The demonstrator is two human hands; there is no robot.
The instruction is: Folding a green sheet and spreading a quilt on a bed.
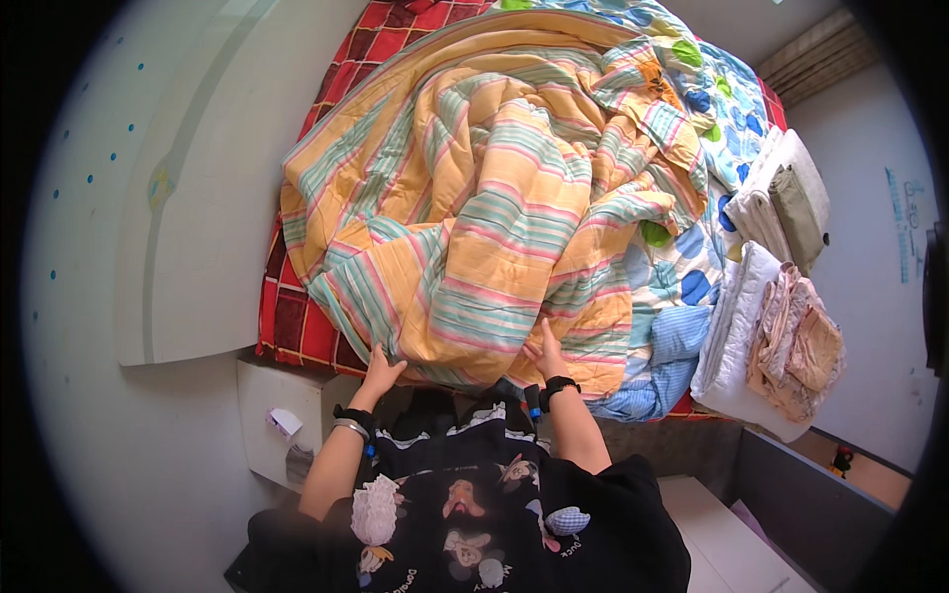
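Observation:
A yellow quilt [514, 217] with green and pink stripes lies rumpled across the bed, its near edge by my body. My left hand [382, 374] is at the quilt's near left edge, thumb held apart from the fingers; some fingertips are hidden against the cloth. Farther right along that edge, my right hand [546, 356] rests against the quilt with thumb and fingers spread. Neither hand shows a closed grip on the fabric.
Under the quilt are a red checked cover [287, 321] and a blue-dotted sheet [692, 262]. Folded white bedding [736, 321] and a pink floral cloth [801, 341] lie at the right. A white cabinet [259, 405] stands left; a grey panel [806, 494] stands lower right.

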